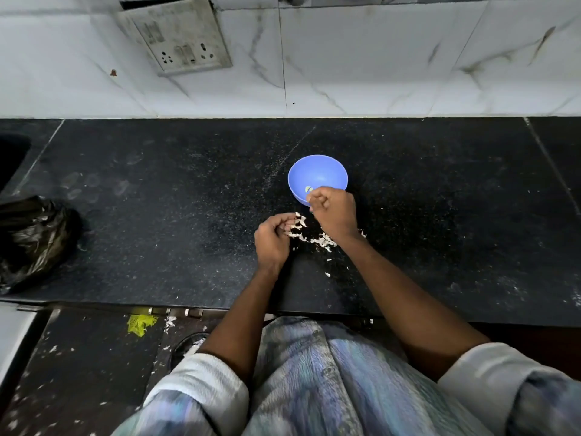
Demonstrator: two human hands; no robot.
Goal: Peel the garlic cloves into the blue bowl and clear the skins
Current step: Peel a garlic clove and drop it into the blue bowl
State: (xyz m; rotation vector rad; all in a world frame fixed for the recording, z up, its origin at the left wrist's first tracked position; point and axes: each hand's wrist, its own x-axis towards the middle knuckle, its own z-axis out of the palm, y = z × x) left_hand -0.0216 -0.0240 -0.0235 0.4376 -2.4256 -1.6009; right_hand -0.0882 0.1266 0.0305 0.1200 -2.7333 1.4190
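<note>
**Black stone desk, garlic peeling station**

Black speckled desk against a white marble-tiled wall; a grimy socket plate is set in the wall at upper left.

- Bowl: blue, upright, mid-desk, slightly right of centre. One pale clove shows inside near the front wall; the rest of the floor of the bowl shows bare.
- Right hand: over the bowl's near rim, covering part of it, fingers curled together. What it holds, if anything, cannot be told.
- Left hand: on the desk just left of the right hand, fingers curled round pale skins or a clove; which one cannot be told.
- Skins: a scatter of white flakes between and under the hands, trailing toward the front edge.
- Black bag: crumpled at the far left edge, well apart from the hands.
- Floor: dark, below the front edge, littered with white flakes and a yellow scrap.

Open desk lies left, right and behind the bowl. The front edge runs just before the person's lap.
</note>
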